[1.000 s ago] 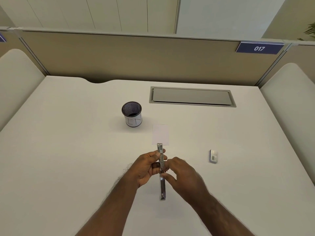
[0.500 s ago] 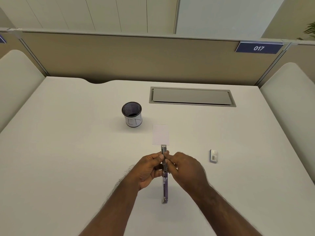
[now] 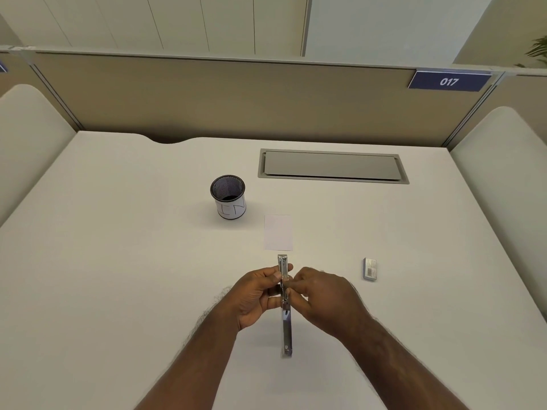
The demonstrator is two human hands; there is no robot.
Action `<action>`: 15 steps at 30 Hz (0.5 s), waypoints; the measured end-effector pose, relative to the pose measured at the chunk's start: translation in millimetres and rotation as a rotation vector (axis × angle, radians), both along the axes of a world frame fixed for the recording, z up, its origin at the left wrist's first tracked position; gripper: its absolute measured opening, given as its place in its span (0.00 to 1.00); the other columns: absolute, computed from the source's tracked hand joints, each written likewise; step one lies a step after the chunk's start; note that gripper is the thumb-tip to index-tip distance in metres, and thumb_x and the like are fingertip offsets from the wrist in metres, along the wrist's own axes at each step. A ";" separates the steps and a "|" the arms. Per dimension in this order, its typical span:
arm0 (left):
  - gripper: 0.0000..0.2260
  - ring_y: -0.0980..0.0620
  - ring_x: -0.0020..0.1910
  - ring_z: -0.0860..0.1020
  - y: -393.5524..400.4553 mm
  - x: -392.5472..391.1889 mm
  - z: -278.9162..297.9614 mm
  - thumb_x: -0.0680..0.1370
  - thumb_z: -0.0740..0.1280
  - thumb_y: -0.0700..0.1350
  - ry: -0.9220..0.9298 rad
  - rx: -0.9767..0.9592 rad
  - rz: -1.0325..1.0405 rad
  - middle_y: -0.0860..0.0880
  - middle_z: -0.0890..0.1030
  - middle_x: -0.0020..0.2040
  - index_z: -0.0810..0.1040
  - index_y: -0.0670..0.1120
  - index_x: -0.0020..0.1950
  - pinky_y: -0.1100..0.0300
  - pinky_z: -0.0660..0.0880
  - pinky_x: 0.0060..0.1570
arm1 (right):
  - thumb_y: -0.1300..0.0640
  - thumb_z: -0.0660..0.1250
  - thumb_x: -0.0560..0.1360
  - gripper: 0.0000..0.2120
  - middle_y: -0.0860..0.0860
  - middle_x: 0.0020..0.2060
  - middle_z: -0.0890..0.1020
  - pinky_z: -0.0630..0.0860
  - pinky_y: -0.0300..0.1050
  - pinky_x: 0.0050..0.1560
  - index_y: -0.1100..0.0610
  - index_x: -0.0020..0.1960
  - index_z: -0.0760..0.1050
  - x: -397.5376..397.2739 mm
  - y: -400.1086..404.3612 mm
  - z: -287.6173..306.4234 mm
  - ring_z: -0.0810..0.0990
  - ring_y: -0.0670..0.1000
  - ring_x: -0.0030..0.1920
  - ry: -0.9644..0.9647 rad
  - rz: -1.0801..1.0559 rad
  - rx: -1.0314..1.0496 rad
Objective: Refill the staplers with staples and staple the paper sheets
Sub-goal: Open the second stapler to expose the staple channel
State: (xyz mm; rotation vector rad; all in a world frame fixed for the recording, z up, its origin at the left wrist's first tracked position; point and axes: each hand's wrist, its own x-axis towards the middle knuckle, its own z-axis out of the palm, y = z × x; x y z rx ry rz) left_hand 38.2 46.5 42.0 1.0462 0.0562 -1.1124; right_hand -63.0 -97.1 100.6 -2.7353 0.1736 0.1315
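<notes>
A slim stapler (image 3: 286,329) is swung fully open in a straight line, its metal staple channel pointing away from me and its cover toward me. My left hand (image 3: 257,294) grips the channel from the left. My right hand (image 3: 321,297) pinches at the channel's middle from the right; whether a strip of staples sits under the fingertips is hidden. A small white paper sheet (image 3: 278,232) lies flat just beyond the stapler's far tip. A small staple box (image 3: 370,269) lies on the table to the right.
A black mesh pen cup (image 3: 228,196) with a white label stands at the back left of the paper. A grey cable hatch (image 3: 333,166) is set in the white desk (image 3: 118,261) near the beige partition.
My right hand has slid up from the stapler's lower half to the middle of the channel, close against my left fingers. The stapler has shifted slightly away from me.
</notes>
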 end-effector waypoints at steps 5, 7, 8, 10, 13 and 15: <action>0.11 0.46 0.47 0.83 -0.9 -0.5 3.1 0.82 0.61 0.39 -0.012 0.004 -0.007 0.44 0.84 0.51 0.80 0.39 0.59 0.51 0.82 0.44 | 0.43 0.55 0.78 0.15 0.42 0.44 0.79 0.68 0.41 0.37 0.41 0.53 0.80 2.7 -1.7 1.0 0.78 0.45 0.43 0.007 -0.033 0.060; 0.12 0.46 0.48 0.83 -1.9 -0.6 4.6 0.82 0.60 0.39 -0.011 0.004 -0.015 0.41 0.84 0.52 0.79 0.39 0.62 0.52 0.82 0.45 | 0.44 0.57 0.78 0.13 0.42 0.44 0.81 0.71 0.40 0.39 0.43 0.52 0.80 4.2 -1.7 0.3 0.78 0.44 0.41 -0.020 -0.113 0.109; 0.12 0.46 0.49 0.83 -2.4 -0.3 5.0 0.82 0.60 0.39 -0.014 0.004 -0.022 0.40 0.84 0.53 0.78 0.38 0.63 0.52 0.81 0.46 | 0.44 0.59 0.77 0.11 0.41 0.43 0.82 0.72 0.39 0.39 0.43 0.51 0.79 5.1 -2.1 -0.1 0.78 0.43 0.40 -0.032 -0.169 0.147; 0.13 0.44 0.51 0.83 -2.9 -0.1 5.5 0.82 0.60 0.39 -0.024 0.002 -0.033 0.39 0.83 0.55 0.78 0.38 0.64 0.51 0.81 0.48 | 0.44 0.63 0.75 0.07 0.39 0.42 0.82 0.74 0.39 0.38 0.42 0.49 0.78 6.8 -2.4 -0.4 0.79 0.40 0.37 -0.035 -0.268 0.223; 0.13 0.44 0.51 0.82 -4.6 -1.0 5.4 0.82 0.60 0.39 -0.025 -0.002 -0.040 0.38 0.82 0.56 0.77 0.38 0.64 0.51 0.81 0.49 | 0.46 0.66 0.74 0.04 0.38 0.41 0.81 0.75 0.40 0.40 0.41 0.47 0.79 9.4 -2.8 0.1 0.79 0.40 0.36 -0.006 -0.286 0.246; 0.13 0.45 0.51 0.82 -5.5 -1.7 5.8 0.82 0.60 0.39 -0.028 -0.004 -0.053 0.39 0.82 0.55 0.77 0.38 0.64 0.51 0.81 0.48 | 0.47 0.67 0.73 0.05 0.40 0.43 0.82 0.73 0.39 0.40 0.42 0.48 0.80 10.9 -2.3 -0.1 0.78 0.41 0.38 0.018 -0.270 0.221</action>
